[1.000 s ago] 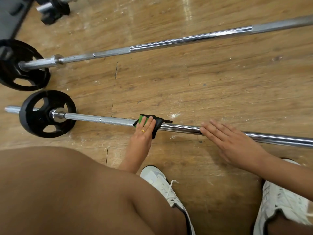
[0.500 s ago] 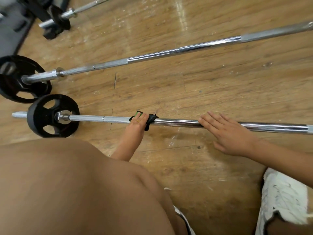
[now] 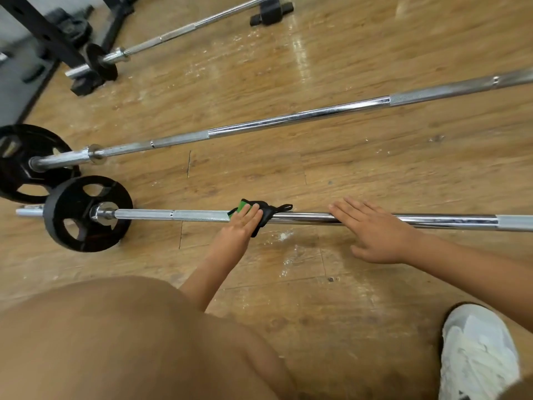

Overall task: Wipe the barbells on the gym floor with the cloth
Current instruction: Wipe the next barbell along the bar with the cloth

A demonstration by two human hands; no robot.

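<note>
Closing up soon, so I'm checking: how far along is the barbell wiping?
Done: nothing can be confirmed; cleanliness doesn't show. In hand: the left hand presses the cloth on the nearest barbell, mid-shaft, while the right hand rests flat on the same bar. Left: probably that bar's stretch toward the plate, and maybe the untouched middle barbell and far barbell.

No legible text or markings.
</note>
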